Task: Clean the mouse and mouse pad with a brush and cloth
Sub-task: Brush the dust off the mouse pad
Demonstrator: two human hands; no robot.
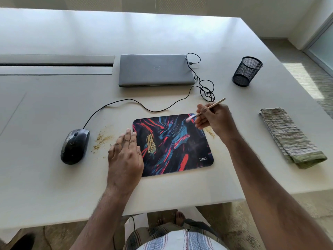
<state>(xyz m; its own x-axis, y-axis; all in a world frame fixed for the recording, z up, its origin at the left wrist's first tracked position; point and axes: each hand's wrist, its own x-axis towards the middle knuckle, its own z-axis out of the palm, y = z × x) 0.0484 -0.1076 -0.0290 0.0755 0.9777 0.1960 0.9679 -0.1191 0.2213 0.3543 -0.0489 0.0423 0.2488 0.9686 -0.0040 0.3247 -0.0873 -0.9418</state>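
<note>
The mouse pad [173,145] is a flat rounded rectangle with a smooth printed surface of red, blue and black swirls and a small yellow patch; it lies on the pale, matte worktop [54,109] between the two hands. The left hand [124,157] lies flat, palm down, fingers straight and close together, pressing on the pad's left edge with the fingertips pointing away from the body. The right hand [214,120] is raised over the pad's far right corner, fingers curled round a slim, light wooden brush [205,110] held like a pen; its soft pinkish bristle tip is at the pad's surface just left of that hand, though whether it touches cannot be told, and the handle slants up and away past the knuckles.

Left of the left hand, coarse tan crumbs [102,139] are scattered on the worktop, and beyond them sits the glossy black mouse [74,146], domed and oval, its thin cable [126,101] curving off. A smaller patch of crumbs lies under the right hand. Well to the right of the right hand lies a folded cloth [292,138], ribbed and striped grey with a green hem. Beyond both hands sits a closed grey laptop [155,70]; beyond the right hand, a black wire-mesh cup [246,71].
</note>
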